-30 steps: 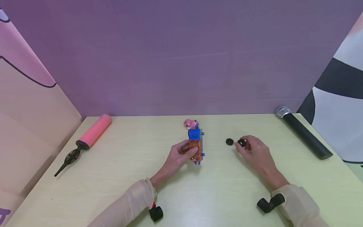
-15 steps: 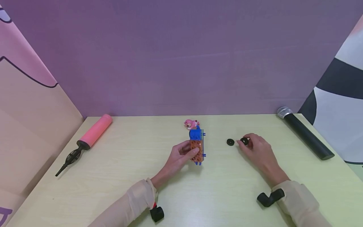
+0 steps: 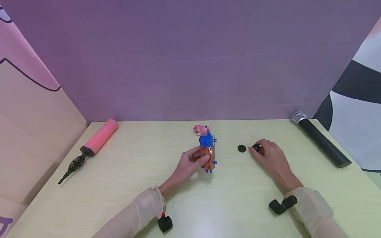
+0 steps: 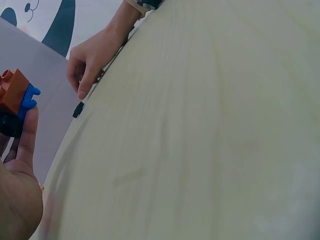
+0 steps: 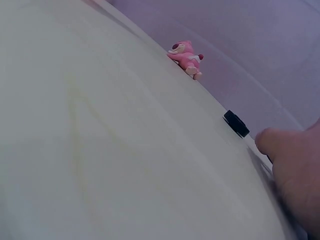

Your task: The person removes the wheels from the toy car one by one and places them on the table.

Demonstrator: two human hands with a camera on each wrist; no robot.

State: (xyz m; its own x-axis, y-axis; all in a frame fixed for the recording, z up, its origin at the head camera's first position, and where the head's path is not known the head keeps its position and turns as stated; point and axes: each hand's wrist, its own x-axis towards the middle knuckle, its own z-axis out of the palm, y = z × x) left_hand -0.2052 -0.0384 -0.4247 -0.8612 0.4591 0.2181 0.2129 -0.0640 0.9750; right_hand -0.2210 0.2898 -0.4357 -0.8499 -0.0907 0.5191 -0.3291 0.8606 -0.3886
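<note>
My left hand point(image 3: 187, 163) holds a toy car point(image 3: 207, 152) of orange and blue building blocks, thumb on the orange studs. Two blue axle pegs stick out of the car's right side. In the left wrist view a black wheel point(image 4: 10, 125) shows on the car, under the orange block point(image 4: 14, 91). At the right, my right hand point(image 3: 271, 160) pinches a small black wheel point(image 3: 256, 147) at the table. Just left of those fingers a second loose black wheel point(image 3: 242, 148) lies flat; the right wrist view shows a black wheel point(image 5: 236, 123) near the fingertip.
Behind the car a pink bear figure point(image 3: 201, 129) lies on the table point(image 3: 226, 205). A pink balloon pump point(image 3: 100, 137) with a black nozzle lies on the left. Along the right edge rests a black microphone point(image 3: 322, 142). A purple panel point(image 3: 190, 59) rises behind the table.
My right hand has shifted very slightly to the right with the pinched wheel. My left hand still holds the car in nearly the same place.
</note>
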